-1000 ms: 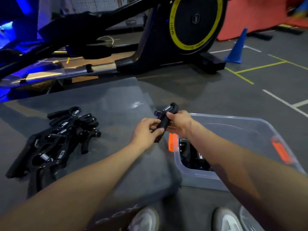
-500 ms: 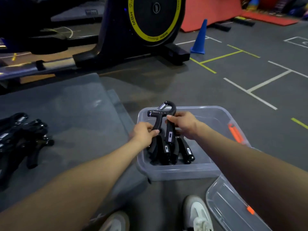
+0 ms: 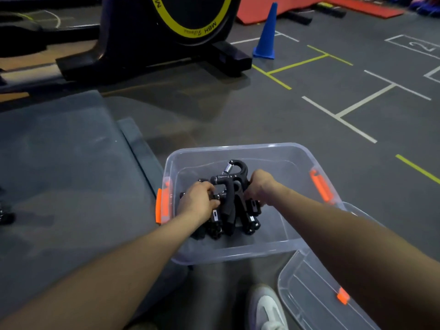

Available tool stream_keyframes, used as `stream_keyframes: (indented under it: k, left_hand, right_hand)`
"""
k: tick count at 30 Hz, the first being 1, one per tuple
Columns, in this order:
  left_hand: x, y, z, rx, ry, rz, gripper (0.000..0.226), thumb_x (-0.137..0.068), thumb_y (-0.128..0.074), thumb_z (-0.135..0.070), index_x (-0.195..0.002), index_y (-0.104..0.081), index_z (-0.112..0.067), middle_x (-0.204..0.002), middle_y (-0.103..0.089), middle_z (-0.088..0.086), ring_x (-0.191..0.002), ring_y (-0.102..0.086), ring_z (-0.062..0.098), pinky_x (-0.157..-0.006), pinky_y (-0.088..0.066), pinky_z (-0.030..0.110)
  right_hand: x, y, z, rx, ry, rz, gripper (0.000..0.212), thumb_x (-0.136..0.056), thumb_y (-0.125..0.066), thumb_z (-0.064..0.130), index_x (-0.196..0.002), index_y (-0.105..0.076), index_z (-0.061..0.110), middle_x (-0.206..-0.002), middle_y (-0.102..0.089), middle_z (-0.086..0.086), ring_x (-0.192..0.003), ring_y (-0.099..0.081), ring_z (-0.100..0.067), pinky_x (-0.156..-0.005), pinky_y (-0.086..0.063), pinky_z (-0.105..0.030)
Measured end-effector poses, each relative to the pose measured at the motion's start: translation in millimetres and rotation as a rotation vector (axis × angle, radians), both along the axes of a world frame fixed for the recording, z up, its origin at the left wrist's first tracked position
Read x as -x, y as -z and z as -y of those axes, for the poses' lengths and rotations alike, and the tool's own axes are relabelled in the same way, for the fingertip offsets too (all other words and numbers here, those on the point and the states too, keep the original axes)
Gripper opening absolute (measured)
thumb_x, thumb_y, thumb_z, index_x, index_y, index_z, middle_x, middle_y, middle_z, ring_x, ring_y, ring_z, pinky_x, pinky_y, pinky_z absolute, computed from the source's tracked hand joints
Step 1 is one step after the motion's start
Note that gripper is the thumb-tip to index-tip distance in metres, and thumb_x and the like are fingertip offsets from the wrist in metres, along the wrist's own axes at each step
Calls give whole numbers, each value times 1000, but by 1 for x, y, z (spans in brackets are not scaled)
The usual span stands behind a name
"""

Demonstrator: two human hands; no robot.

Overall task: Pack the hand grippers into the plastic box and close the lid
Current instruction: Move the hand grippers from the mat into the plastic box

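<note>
A clear plastic box [image 3: 281, 248] with orange latches stands open on the floor. Several black hand grippers [image 3: 250, 220] lie packed side by side inside it. A further black hand gripper [image 3: 229, 186] with a steel spring is held low over that row, its loop pointing away from me. My left hand [image 3: 198, 202] grips its left handle and my right hand [image 3: 259, 184] grips its right side. The clear lid [image 3: 309, 298] with an orange clip lies on the floor at the lower right, partly under my right forearm.
A grey mat [image 3: 66, 177] lies left of the box, with a bit of more black grippers [image 3: 6, 216] at its left edge. An exercise machine [image 3: 152, 36] stands behind, a blue cone [image 3: 266, 34] beside it. My white shoe [image 3: 269, 308] is below the box.
Both hands carried the hand gripper from the mat's edge over to the box and lowered it onto the packed row. The view swung right, so the loose pile left the frame.
</note>
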State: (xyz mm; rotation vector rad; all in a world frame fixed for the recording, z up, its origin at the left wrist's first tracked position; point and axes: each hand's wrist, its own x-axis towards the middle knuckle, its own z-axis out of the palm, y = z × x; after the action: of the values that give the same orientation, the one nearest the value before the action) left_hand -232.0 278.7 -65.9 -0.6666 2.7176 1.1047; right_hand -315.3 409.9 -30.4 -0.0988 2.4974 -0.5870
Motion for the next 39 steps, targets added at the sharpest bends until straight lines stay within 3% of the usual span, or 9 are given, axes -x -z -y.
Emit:
stream_keyframes:
  k: [6, 9, 14, 17, 20, 23, 29, 36, 39]
  left_hand:
    - [-9, 16, 15, 286, 231, 157, 68, -83, -68, -27, -143, -36, -20, -143, -40, 2, -134, -37, 24, -110, -35, 36]
    - [-7, 23, 13, 309, 269, 204, 71, -83, -68, -29, -144, -33, -19, -146, -36, 1, -136, -34, 22, -112, -34, 36]
    - [-5, 29, 5, 343, 315, 236, 70, -83, -67, -30, -144, -33, -20, -146, -36, -1, -136, -34, 22, -111, -35, 38]
    - [-5, 29, 4, 349, 331, 248, 69, -85, -66, -30, -144, -33, -21, -146, -35, -2, -136, -34, 22, -109, -36, 39]
    - [-4, 29, 4, 345, 330, 246, 69, -85, -65, -30, -145, -31, -21, -146, -35, -2, -137, -34, 22, -109, -36, 38]
    - [-4, 24, 4, 347, 328, 211, 67, -85, -65, -29, -144, -34, -20, -145, -38, -1, -137, -34, 21, -109, -36, 38]
    - [-14, -9, 22, 361, 182, 19, 50, -88, -61, -27, -135, -46, -24, -136, -48, -1, -130, -42, 22, -106, -39, 38]
    - [-62, -69, 97, 348, -111, -25, 44, -87, -62, -27, -130, -52, -24, -134, -49, 4, -127, -47, 25, -102, -41, 37]
    - [-92, -93, 136, 362, -223, -31, 46, -86, -63, -28, -130, -51, -24, -137, -47, 3, -129, -46, 24, -104, -40, 37]
  right_hand:
    - [1, 41, -13, -124, -33, -43, 33, -83, -59, 8, -56, -40, 10, -83, -54, -10, -87, -63, -28, -82, -53, -34]
    - [4, 53, -15, -117, -10, -56, 29, -81, -59, 9, -58, -42, 9, -80, -54, -10, -96, -67, -33, -71, -50, -32]
    - [6, 59, -12, -106, 12, -53, 32, -82, -57, 7, -57, -38, 12, -79, -54, -9, -74, -54, -26, -45, -37, -23]
    - [7, 64, -8, -79, 19, -57, 8, -84, -53, 4, -76, -54, 4, -90, -61, -16, -92, -63, -31, -63, -44, -28]
    - [7, 68, -7, -72, 28, -80, 20, -86, -51, 3, -104, -60, 3, -116, -65, -18, -112, -61, -31, -78, -47, -29]
    - [7, 67, -6, -19, 52, -97, 31, -86, -54, 2, -116, -61, 4, -119, -65, -17, -114, -61, -30, -91, -49, -30]
    - [0, 39, 19, 153, 65, -129, 35, -83, -61, 7, -117, -63, 12, -118, -66, -13, -111, -61, -29, -92, -48, -28]
    - [-32, -26, 105, 296, -116, -199, 41, -80, -71, 12, -120, -59, 5, -121, -64, -16, -105, -62, -26, -95, -46, -32]
    - [-57, -51, 153, 331, -218, -237, 43, -80, -71, 11, -120, -60, 3, -122, -64, -16, -114, -60, -28, -96, -45, -30]
